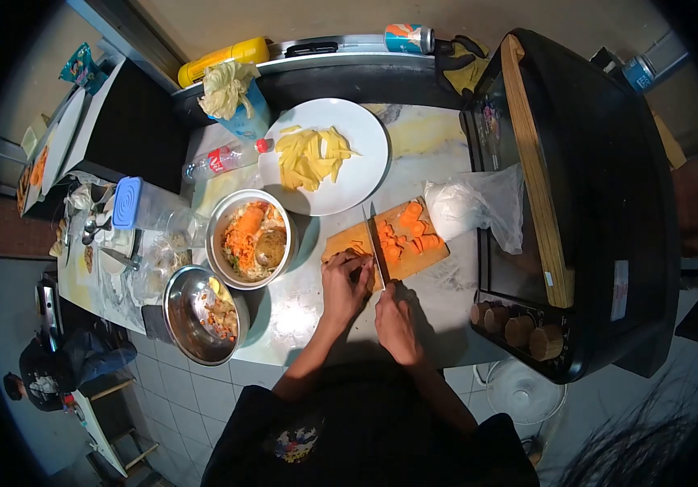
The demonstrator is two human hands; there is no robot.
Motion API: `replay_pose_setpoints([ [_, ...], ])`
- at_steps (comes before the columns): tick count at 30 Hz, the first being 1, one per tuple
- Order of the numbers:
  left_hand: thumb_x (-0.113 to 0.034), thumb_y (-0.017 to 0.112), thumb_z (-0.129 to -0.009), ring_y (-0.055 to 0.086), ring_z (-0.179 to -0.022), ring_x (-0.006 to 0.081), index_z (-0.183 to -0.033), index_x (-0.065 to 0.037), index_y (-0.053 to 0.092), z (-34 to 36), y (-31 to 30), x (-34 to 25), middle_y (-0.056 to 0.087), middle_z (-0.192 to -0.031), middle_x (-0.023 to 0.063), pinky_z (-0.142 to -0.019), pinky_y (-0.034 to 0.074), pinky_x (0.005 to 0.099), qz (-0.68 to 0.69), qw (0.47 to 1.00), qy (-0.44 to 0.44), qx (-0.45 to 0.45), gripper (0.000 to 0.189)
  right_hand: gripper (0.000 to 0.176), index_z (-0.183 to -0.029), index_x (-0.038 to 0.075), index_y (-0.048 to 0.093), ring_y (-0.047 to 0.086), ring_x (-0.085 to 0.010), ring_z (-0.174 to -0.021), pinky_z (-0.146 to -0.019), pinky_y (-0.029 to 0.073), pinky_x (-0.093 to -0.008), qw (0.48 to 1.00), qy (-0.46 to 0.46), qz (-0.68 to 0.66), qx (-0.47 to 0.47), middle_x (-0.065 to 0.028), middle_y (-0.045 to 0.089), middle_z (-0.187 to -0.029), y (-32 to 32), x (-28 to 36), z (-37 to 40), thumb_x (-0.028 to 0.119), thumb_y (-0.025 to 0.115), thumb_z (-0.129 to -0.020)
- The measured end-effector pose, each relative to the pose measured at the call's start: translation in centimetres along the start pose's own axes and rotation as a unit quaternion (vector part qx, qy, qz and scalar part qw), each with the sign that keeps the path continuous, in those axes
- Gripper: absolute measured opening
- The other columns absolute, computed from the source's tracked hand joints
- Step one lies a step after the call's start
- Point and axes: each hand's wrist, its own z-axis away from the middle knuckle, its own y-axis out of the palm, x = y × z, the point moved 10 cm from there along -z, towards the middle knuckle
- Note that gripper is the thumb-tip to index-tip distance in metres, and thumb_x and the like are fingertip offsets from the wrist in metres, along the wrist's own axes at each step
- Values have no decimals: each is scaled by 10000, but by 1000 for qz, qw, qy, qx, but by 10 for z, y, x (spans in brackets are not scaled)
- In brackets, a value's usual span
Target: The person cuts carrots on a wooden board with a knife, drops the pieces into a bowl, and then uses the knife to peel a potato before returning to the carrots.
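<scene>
My right hand [397, 323] is wrapped round the handle of a knife [376, 247], whose blade points away from me across a wooden cutting board [423, 261]. Left of the blade, my left hand [345, 284] rests on the board with bent fingers, beside thin orange carrot pieces [354, 247]. Whatever lies under those fingers is hidden. Thicker carrot chunks [414, 227] lie to the right of the blade. A clear plastic bag of white powder [453, 208] touches the board's upper right side.
A white plate [365, 142] holds pale yellow strips. Left of the board stand a white pot [219, 235] of shredded food and a metal bowl [182, 325] of scraps. A black oven [600, 211] bounds the right side. Another person [52, 369] sits at far left.
</scene>
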Motion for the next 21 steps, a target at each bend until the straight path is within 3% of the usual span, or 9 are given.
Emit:
replay_pose_setpoints([
  [3,-97,678,-781,586,-795,291,-889,-21,716,-1,0,-2,636,-815,114,-758,406,389,-8,1000,-4,7,138,303,-1150,-78,403,545,-500,-834,-745,410,-551,1000,-8,-15,6,-336,564,-802,1,0,-3,106,458,-916],
  [5,-66,686,-779,624,-747,289,-883,-12,719,-2,-3,-9,656,-798,130,-746,460,371,-34,999,14,-3,121,275,-1115,-68,401,550,-501,-812,-733,416,-546,1000,-9,-4,10,-333,565,-782,1,1,-4,107,463,-912],
  [21,-47,674,-785,620,-751,298,-883,0,717,-4,-4,-12,635,-797,143,-744,466,369,-24,999,28,2,116,212,-1023,-70,426,552,-500,-732,-640,423,-558,999,-34,1,-24,-311,568,-717,0,-1,-7,120,454,-931],
])
